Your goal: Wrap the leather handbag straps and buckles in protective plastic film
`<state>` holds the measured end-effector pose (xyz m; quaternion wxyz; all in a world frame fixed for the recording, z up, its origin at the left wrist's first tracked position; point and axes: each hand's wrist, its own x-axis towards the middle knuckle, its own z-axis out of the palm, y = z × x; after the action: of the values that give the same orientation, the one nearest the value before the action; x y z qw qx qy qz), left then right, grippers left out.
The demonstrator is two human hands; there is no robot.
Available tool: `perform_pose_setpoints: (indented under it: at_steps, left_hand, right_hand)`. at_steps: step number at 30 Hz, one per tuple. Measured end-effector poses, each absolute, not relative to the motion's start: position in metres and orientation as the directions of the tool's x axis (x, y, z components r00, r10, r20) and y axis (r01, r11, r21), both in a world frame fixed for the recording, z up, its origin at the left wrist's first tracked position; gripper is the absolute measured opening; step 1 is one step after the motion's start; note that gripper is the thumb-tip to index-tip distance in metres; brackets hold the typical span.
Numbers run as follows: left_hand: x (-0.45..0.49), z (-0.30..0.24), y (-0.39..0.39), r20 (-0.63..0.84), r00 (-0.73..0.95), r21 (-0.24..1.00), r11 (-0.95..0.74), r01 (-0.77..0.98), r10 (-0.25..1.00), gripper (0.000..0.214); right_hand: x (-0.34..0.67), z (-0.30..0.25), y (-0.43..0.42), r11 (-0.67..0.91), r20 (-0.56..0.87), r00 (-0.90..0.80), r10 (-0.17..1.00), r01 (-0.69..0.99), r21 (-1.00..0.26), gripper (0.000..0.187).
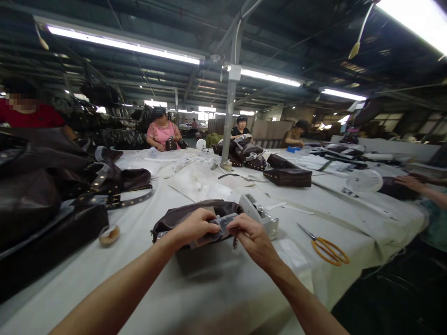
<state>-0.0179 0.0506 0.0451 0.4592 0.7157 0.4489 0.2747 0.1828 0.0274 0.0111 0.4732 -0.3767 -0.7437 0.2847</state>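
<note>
A dark brown leather bag (188,215) lies on the white-covered table (216,288) right in front of me. My left hand (195,226) and my right hand (252,237) are both closed on a crumpled grey piece of wrapping (220,225) at the bag's near edge. The fingers of both hands pinch it from either side. What lies under the wrapping is hidden by my hands.
A white tape dispenser (260,214) stands just behind my right hand, and orange-handled scissors (326,249) lie to the right. A tape roll (109,235) and a pile of dark bags (52,186) sit left. More bags (288,177) lie further back. Several people work around the table; a co-worker's hand (410,182) reaches in at right.
</note>
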Motion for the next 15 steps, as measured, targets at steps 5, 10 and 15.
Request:
perform_pose_setpoints:
  at_steps: [5,10,15]
  left_hand:
    - [-0.019,0.038,0.045,0.059,0.496,0.749,-0.367,0.552,0.866,0.012]
    - [-0.025,0.000,0.017,0.071,0.580,0.541,-0.520,0.661,0.811,0.010]
    - [-0.030,-0.061,-0.010,0.147,0.591,0.403,-0.594,0.696,0.793,0.009]
  right_hand:
    - [0.175,0.017,0.046,0.707,0.533,-0.467,0.705,0.409,-0.577,0.019]
    - [0.174,-0.015,0.037,0.659,0.312,-0.701,0.641,0.295,-0.692,0.015]
    - [0.168,-0.067,0.008,0.645,0.333,-0.646,0.687,0.331,-0.689,0.020]
